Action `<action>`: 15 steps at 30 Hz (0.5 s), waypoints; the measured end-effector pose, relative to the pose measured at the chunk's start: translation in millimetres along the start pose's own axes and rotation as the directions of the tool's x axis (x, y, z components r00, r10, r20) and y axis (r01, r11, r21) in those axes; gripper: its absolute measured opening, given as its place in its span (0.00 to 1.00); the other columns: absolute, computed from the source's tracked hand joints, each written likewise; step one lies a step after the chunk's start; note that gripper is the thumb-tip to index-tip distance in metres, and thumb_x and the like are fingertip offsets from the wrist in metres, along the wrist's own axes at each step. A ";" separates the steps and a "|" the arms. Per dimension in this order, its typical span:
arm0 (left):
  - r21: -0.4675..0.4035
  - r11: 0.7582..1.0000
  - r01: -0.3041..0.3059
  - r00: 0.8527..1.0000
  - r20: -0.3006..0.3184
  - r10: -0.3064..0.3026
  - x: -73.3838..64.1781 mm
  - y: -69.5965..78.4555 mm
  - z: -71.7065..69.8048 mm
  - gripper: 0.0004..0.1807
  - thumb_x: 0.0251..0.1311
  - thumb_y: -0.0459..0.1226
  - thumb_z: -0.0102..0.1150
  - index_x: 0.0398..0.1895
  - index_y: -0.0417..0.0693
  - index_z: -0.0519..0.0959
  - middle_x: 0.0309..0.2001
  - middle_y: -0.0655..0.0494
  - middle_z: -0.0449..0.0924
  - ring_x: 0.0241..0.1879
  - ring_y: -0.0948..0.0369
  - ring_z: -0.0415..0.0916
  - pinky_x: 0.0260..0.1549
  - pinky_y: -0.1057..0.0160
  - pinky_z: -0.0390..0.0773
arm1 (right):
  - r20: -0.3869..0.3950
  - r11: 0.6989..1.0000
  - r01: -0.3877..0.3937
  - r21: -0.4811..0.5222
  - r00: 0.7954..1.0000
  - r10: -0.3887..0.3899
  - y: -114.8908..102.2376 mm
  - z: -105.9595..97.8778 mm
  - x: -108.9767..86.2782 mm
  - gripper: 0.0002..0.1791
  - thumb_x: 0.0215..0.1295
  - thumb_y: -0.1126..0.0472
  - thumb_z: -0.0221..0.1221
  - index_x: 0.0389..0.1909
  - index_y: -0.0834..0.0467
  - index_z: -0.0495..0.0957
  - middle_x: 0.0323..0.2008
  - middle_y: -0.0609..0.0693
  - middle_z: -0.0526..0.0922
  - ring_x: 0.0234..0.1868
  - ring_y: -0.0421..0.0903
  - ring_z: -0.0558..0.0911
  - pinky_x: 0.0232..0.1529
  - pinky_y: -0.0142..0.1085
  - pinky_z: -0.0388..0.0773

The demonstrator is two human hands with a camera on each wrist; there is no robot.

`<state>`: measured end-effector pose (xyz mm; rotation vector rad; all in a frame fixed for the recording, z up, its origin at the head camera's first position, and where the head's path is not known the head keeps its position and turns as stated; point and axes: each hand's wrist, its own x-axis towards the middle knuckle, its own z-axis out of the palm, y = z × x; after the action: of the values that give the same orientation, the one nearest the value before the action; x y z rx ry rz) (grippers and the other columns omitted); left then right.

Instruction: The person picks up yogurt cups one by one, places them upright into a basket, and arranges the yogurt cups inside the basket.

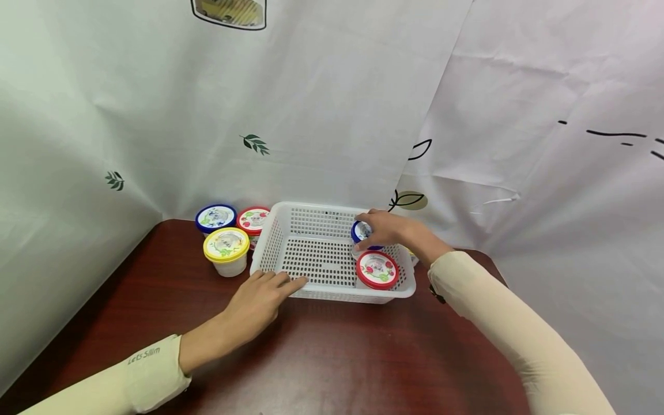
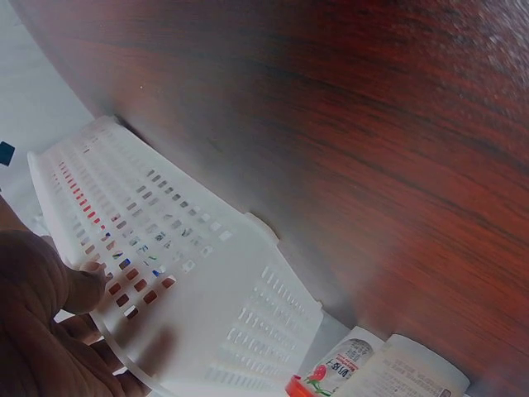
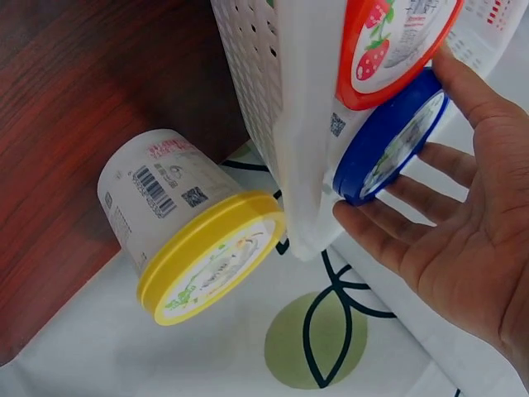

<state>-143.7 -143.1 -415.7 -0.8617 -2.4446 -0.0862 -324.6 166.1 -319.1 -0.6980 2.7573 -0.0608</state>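
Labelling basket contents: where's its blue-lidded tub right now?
In the head view, the blue-lidded tub is inside the right end of the white basket, just behind the red-lidded tub, its lid gripped by the right hand.

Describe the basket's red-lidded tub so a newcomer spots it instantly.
Find the white basket on the table. The red-lidded tub stands in its near right corner, beside the blue-lidded tub the right hand touches. It's the only red lid inside the basket.
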 end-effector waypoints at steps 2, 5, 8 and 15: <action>0.002 1.000 -0.001 1.000 -0.001 0.001 0.1 -0.1 0.5 0.34 0.57 0.22 0.66 0.66 0.57 0.89 0.43 0.57 0.89 0.40 0.54 0.85 0.40 0.56 0.78 | 0.001 1.000 -0.006 0.002 1.000 0.006 0.3 2.1 0.7 0.55 0.73 0.36 0.71 0.90 0.55 0.60 0.87 0.66 0.64 0.87 0.66 0.68 0.85 0.62 0.68; 0.004 1.000 -0.002 1.000 -0.001 0.002 -0.1 -0.2 0.6 0.34 0.56 0.22 0.66 0.66 0.57 0.89 0.44 0.57 0.89 0.40 0.54 0.85 0.40 0.56 0.79 | -0.003 1.000 -0.011 0.002 1.000 0.011 1.2 5.7 2.1 0.54 0.72 0.35 0.72 0.90 0.55 0.61 0.87 0.66 0.64 0.86 0.66 0.68 0.84 0.62 0.69; 0.002 1.000 0.000 1.000 0.000 0.000 -0.1 0.0 0.1 0.34 0.56 0.22 0.67 0.66 0.57 0.89 0.44 0.57 0.89 0.40 0.54 0.85 0.40 0.56 0.79 | -0.011 1.000 -0.011 0.006 1.000 0.011 1.7 8.9 3.6 0.54 0.72 0.36 0.72 0.90 0.54 0.62 0.87 0.66 0.65 0.87 0.65 0.68 0.85 0.61 0.69; -0.003 1.000 0.001 1.000 0.003 -0.001 0.1 0.0 -0.9 0.36 0.55 0.21 0.67 0.67 0.57 0.88 0.44 0.57 0.89 0.40 0.54 0.85 0.41 0.56 0.79 | -0.011 1.000 -0.025 0.003 1.000 0.025 2.7 12.2 5.8 0.54 0.73 0.35 0.71 0.90 0.54 0.61 0.87 0.65 0.64 0.87 0.65 0.68 0.85 0.61 0.68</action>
<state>-143.3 -143.2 -414.9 -0.8622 -2.4485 -0.0888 -327.1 166.2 -332.7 -0.6647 2.7755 -0.0630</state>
